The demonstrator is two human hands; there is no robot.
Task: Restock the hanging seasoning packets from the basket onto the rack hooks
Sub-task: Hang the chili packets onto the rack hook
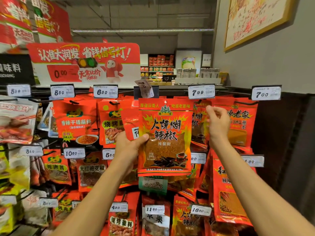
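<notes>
Chili powder packet (165,137): red-orange pouch, flame graphics, black Chinese lettering, clear window showing coarse red-brown flakes, "100g" mark at lower left. Held upright in front of the rack (170,91), centre of view, top edge just below a tilted price tag (144,88) reading 7.00. Can't tell whether its hang hole is on a hook.

Left hand (131,143): arm reaches up from lower left, thumb across the packet's front at its left edge, fingers curled behind. A second red packet (130,125) sits behind the first in the same grip.

Right hand (217,123): arm up from lower right, wrist bent, fingers loosely curled with the tips pinched together near the packet's upper right corner. Nothing visibly held; contact with the hanging packets (242,123) behind it unclear.

Neighbouring hooks carry similar red packets under 6.30, 7.99 and 7.00 tags.
</notes>
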